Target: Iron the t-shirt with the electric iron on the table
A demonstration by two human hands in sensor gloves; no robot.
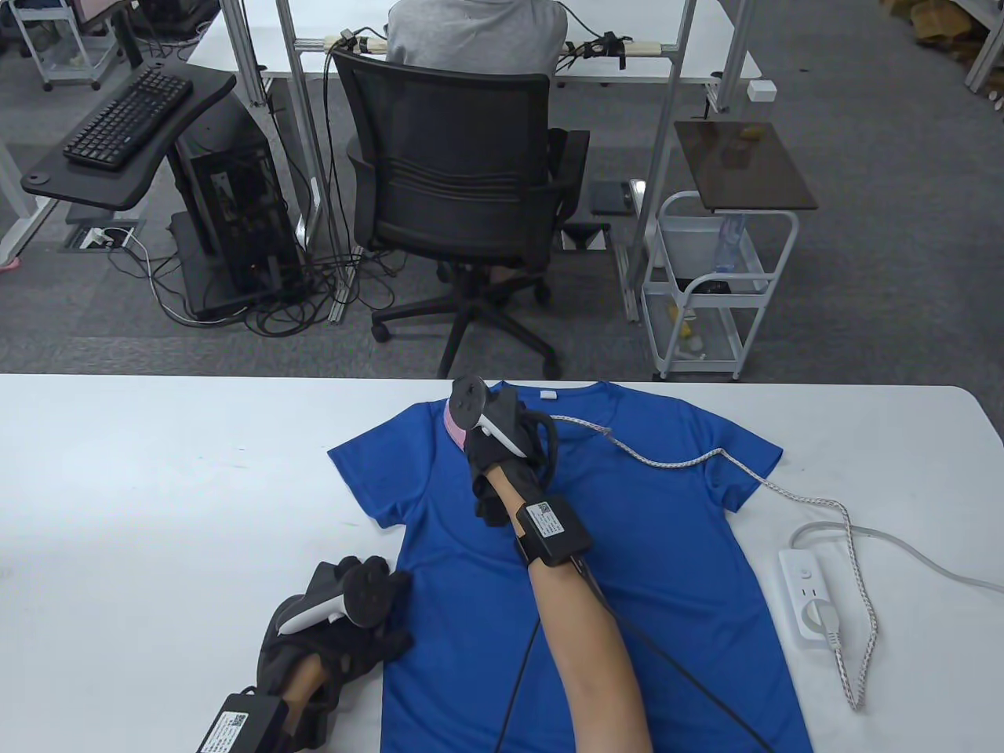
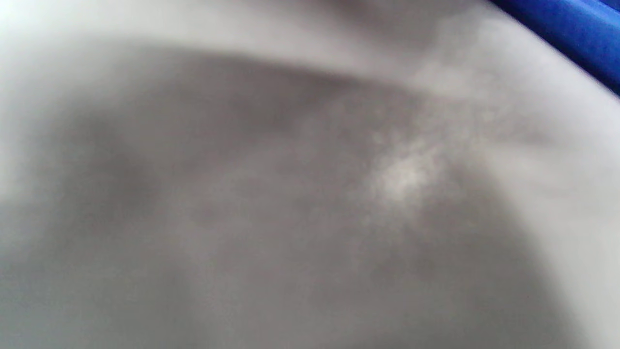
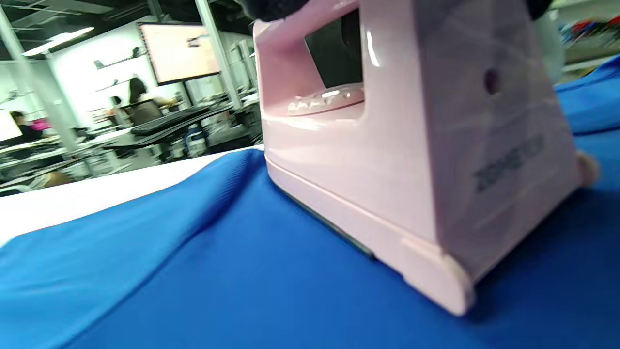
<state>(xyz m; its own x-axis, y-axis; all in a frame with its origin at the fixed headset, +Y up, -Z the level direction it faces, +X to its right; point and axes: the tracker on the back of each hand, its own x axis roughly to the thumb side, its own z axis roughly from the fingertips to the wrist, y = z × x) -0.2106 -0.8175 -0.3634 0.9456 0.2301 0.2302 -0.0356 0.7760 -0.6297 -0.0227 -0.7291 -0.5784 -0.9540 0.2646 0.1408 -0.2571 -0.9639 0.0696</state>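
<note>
Flat on blue t-shirt (image 1: 627, 549) – pink iron (image 3: 387, 160), right hand (image 1: 502, 455) gripping, left hand (image 1: 345, 635) spread open.

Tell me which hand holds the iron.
The right hand, up near the shirt's collar, grips the pink iron. The left hand only rests on the shirt's edge.

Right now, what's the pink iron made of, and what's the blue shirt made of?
The iron looks like smooth, glossy pink plastic: light glints off its body. The t-shirt looks like soft, matte knit fabric: it ripples and folds by the iron. The exact fibre can't be told.
</note>
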